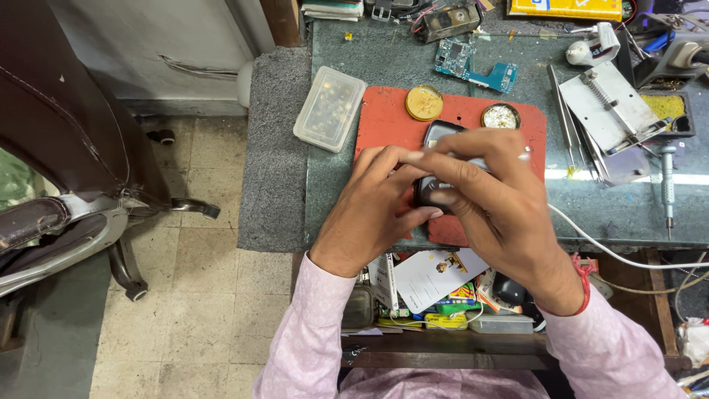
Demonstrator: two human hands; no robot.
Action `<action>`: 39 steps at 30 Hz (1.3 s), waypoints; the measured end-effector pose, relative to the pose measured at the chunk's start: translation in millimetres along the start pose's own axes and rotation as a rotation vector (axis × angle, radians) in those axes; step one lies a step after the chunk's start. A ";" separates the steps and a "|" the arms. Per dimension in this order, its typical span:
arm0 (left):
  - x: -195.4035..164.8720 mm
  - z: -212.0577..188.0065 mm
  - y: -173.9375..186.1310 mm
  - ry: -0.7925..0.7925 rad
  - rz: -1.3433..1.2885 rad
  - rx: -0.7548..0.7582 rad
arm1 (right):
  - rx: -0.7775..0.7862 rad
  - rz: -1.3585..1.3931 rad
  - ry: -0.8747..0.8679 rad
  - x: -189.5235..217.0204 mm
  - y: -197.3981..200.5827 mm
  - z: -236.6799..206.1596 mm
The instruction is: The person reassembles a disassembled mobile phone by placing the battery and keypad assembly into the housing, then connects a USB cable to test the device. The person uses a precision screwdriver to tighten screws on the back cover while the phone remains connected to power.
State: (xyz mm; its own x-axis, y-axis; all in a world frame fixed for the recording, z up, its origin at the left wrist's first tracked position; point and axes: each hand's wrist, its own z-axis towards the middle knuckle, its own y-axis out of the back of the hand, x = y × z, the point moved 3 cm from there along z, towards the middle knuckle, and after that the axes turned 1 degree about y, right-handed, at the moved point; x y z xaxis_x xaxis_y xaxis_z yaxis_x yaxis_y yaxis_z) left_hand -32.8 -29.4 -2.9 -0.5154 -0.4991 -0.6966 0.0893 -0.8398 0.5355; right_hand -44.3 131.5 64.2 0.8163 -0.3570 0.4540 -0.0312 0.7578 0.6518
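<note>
Small black rounded-rectangle device [437, 159] sits over the red rubber mat [384, 122], long axis roughly away from the person, top end pointing to the bench's back. Left hand [377, 207] cups its lower edge; right hand [491, 196] pinches it from above, fingers closed.

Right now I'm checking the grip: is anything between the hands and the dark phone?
Nothing visible. The left hand and the right hand both close directly on the dark phone over the red mat.
</note>
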 end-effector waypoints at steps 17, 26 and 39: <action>-0.8 0.4 -1.1 0.040 0.028 0.053 | -0.010 -0.104 -0.024 -8.0 -4.1 -10.0; 3.2 1.3 -3.4 0.058 0.022 0.024 | 0.303 -0.065 -0.340 -29.0 -17.9 -17.7; 4.6 4.5 -4.7 0.095 -0.029 0.034 | 0.155 0.088 -0.035 -20.0 -15.5 -21.2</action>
State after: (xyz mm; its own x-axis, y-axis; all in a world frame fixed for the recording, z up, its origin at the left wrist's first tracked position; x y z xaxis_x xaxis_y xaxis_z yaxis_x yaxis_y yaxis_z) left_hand -39.5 -26.9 -6.4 -0.4344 -0.4939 -0.7532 0.0454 -0.8472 0.5293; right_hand -48.0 138.5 32.1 0.7862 -0.3134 0.5326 -0.1927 0.6946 0.6931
